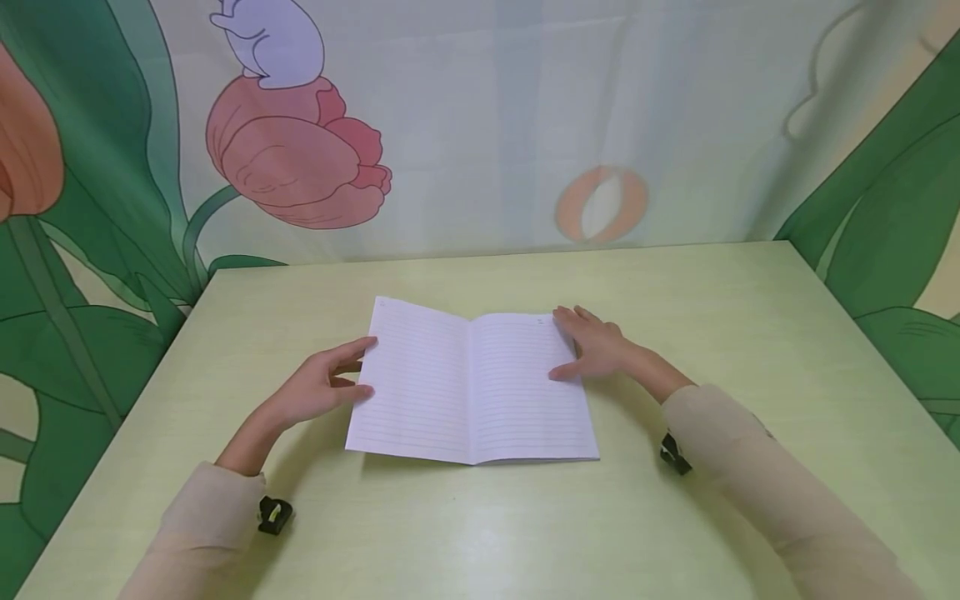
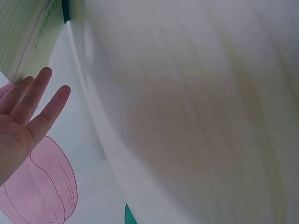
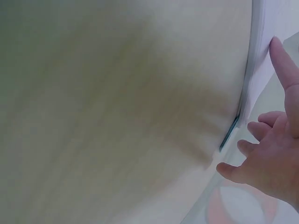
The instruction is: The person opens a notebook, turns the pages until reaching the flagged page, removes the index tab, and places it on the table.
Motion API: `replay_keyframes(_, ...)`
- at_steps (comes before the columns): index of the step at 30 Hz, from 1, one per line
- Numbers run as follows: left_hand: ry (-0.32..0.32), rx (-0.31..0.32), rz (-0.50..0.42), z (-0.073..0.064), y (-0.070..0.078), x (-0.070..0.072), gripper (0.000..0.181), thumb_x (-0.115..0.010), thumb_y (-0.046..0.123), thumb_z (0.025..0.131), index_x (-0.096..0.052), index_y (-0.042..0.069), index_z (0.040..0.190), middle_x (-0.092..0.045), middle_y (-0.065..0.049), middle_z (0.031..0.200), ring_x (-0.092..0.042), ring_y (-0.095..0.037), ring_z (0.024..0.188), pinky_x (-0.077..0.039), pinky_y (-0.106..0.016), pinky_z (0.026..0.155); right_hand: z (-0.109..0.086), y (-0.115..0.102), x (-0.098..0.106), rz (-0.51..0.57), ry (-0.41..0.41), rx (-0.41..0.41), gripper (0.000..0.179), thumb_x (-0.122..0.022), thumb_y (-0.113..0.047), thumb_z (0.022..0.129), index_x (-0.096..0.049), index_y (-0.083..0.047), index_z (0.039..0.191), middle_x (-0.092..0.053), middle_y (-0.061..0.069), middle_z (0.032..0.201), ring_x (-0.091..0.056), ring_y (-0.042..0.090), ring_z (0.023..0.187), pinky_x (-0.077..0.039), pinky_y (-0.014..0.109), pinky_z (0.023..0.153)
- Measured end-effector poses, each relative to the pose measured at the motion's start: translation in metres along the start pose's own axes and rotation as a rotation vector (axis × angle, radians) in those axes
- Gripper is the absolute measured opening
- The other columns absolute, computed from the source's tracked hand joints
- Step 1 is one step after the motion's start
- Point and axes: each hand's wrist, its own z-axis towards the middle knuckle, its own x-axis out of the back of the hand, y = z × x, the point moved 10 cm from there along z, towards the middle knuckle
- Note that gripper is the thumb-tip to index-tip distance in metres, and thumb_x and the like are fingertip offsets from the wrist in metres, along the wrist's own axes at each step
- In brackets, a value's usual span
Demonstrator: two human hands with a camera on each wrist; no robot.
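Note:
A notebook [image 1: 420, 383] lies spread on the table, its lined pages facing up and its left half raised over a shadow. My left hand [image 1: 318, 383] is at its left edge, thumb and index fingertips overlapping the margin. In the left wrist view the extended fingers [image 2: 49, 109] spread below the printed outer side of the cover [image 2: 44, 35]. Fingers spread, my right hand [image 1: 596, 346] rests on the right page's outer edge. The right wrist view shows the right thumb [image 3: 282, 60] against the page and the other fingers extended beyond the notebook's edge.
The pale wooden table [image 1: 480, 533] ends at a printed curtain [image 1: 465, 125] with flowers and leaves. Small black devices hang at both cuffs, the left one [image 1: 275, 515] and the right one [image 1: 675, 454].

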Motion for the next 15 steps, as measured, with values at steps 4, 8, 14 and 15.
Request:
replay_keyframes(4, 0.000, 0.005, 0.003, -0.0001, -0.0015, -0.0001, 0.068, -0.064, 0.003, 0.082, -0.029, -0.001, 0.140, -0.032, -0.019, 0.141, -0.042, -0.037, 0.119, -0.040, -0.048, 0.090, 0.0030, 0.0040, -0.0027, -0.033, -0.031, -0.003, 0.096, -0.065, -0.046, 0.079, -0.014, 0.003, 0.143, -0.014, 0.019, 0.148, -0.006, 0.037, 0.135, -0.015, 0.062, 0.097)
replay_keyframes(8, -0.002, 0.013, 0.004, -0.0001, -0.0031, -0.0004, 0.068, -0.065, 0.004, 0.082, -0.029, -0.001, 0.141, -0.032, -0.019, 0.141, -0.042, -0.037, 0.120, -0.040, -0.047, 0.090, 0.0041, 0.0057, -0.0050, -0.050, -0.043, -0.003, 0.095, -0.065, -0.046, 0.080, -0.015, 0.004, 0.143, -0.016, 0.019, 0.147, -0.008, 0.037, 0.135, -0.016, 0.062, 0.097)
replay_keyframes(14, -0.006, 0.020, 0.004, -0.0006, -0.0045, -0.0005, 0.069, -0.065, 0.004, 0.082, -0.029, 0.000, 0.141, -0.032, -0.018, 0.142, -0.041, -0.037, 0.120, -0.041, -0.046, 0.090, 0.0038, 0.0046, -0.0058, -0.056, -0.037, -0.010, 0.095, -0.065, -0.047, 0.080, -0.015, 0.003, 0.143, -0.017, 0.019, 0.147, -0.008, 0.036, 0.135, -0.012, 0.063, 0.098)
replay_keyframes(15, -0.006, 0.020, 0.007, -0.0007, -0.0047, -0.0005, 0.069, -0.065, 0.004, 0.082, -0.029, 0.000, 0.141, -0.032, -0.018, 0.142, -0.041, -0.037, 0.120, -0.041, -0.046, 0.090, 0.0036, 0.0045, -0.0059, -0.058, -0.035, -0.012, 0.094, -0.065, -0.047, 0.080, -0.015, 0.003, 0.143, -0.017, 0.019, 0.147, -0.008, 0.036, 0.135, -0.012, 0.063, 0.098)
